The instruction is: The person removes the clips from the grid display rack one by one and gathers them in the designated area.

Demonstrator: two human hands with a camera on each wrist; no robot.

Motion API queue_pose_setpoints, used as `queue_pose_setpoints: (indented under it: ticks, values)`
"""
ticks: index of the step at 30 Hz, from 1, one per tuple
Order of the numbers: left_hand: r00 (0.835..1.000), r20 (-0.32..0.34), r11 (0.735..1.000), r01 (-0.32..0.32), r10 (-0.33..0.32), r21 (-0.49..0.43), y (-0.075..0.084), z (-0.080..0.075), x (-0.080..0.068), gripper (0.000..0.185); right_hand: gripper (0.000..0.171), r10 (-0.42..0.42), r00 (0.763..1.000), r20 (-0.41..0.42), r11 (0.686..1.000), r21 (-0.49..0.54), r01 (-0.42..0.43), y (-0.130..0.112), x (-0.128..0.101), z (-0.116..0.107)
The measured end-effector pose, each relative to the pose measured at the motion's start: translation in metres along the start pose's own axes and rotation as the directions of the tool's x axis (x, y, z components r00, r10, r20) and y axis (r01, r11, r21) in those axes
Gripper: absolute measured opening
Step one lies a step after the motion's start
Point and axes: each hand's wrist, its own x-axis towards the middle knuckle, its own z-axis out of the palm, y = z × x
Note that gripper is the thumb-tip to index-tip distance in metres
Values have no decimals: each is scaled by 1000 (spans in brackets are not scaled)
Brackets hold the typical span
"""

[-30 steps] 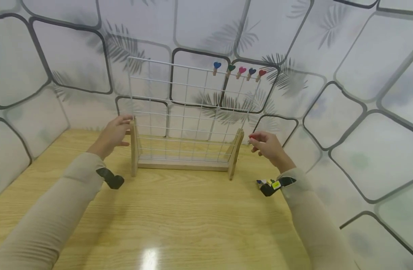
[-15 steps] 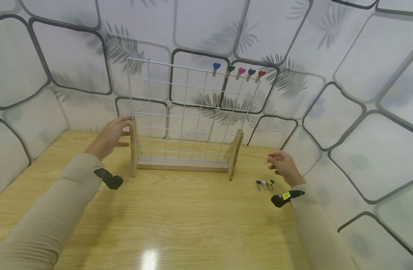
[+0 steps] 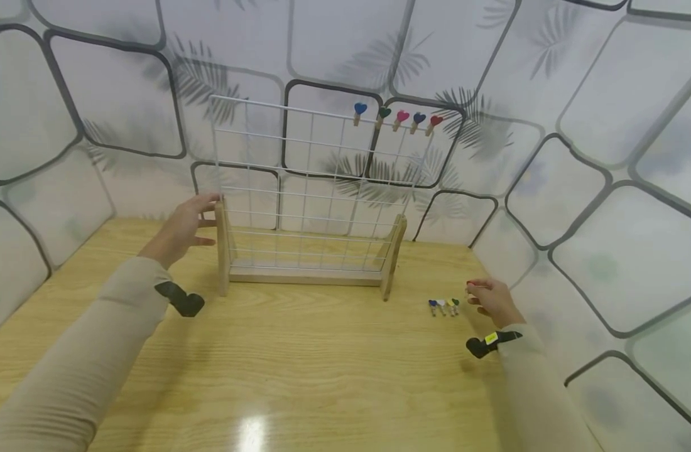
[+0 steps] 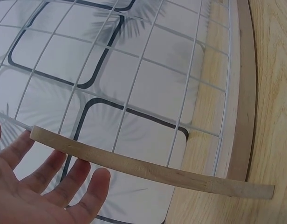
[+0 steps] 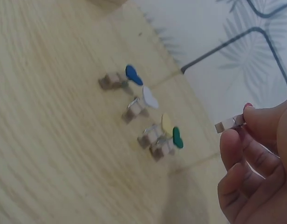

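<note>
The right hand (image 3: pixel 495 302) pinches a little wooden clip with a red top (image 5: pixel 232 123) between its thumb and fingers, to the right of the rack (image 3: pixel 306 275). The left hand (image 3: pixel 178 229) has its fingers spread wide, with the tips at the rack's left post (image 4: pixel 148 169); I can't tell how hard they touch it.

Four small clips lie between the rack and the right hand: blue (image 5: pixel 133 75), white (image 5: pixel 150 98), yellow (image 5: pixel 166 125) and green (image 5: pixel 177 138). The yellow and green ones are very close together. Up on the rack's top wire, toward its right end, sit five heart clips: blue, green, pink, dark blue and red.

The rack stands on a yellow wood table (image 3: pixel 300 364), with a bright shiny spot (image 3: pixel 252 433) in front of it. Behind the rack and to its right is a pale wall (image 3: pixel 345 50) with dark round-cornered lines and gray leaves.
</note>
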Motion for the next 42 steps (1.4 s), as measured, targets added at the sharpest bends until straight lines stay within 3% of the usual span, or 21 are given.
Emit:
queue_pose_setpoints:
  ticks: [4,7,12,20,30,36,42]
  values:
    - [1000,-6,1000,2,-2,14,1,0,-1,66,49,44,999,31,999,-13,-44,13,0,0]
    - [1000,-7,1000,2,-2,24,1,0,-1,65,44,55,997,52,996,-79,-51,22,2,2]
    - [1000,-8,1000,7,-7,23,0,1,-1,66,35,57,998,16,987,-153,-54,32,6,8]
    - [1000,-14,1000,8,-7,21,-3,0,1,69,31,38,999,-25,991,-130,-41,31,4,15]
    - [1000,-9,1000,1,-2,-6,-3,1,0,64,35,36,998,-46,979,-201,-45,32,4,15]
    - [1000,-16,999,16,-17,-38,-1,2,0,64,45,-7,998,-55,980,-198,-4,17,1,17]
    - [1000,-10,1000,14,-14,-28,-1,1,0,64,62,-40,999,35,997,-59,42,-21,5,20]
